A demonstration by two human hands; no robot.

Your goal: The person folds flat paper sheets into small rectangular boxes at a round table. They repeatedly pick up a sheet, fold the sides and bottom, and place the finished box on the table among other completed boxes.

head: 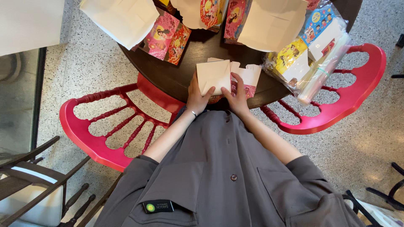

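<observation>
Gripping a white paper box (pixel 213 75), both hands (pixel 219 98)

The folded card (pixel 213 75) under my hands is plain white, with a pink patterned edge showing at its right. The table (pixel 185 71) is dark brown. The chairs (pixel 105 126) on either side are bright red. My shirt (pixel 227 168) is grey.
</observation>
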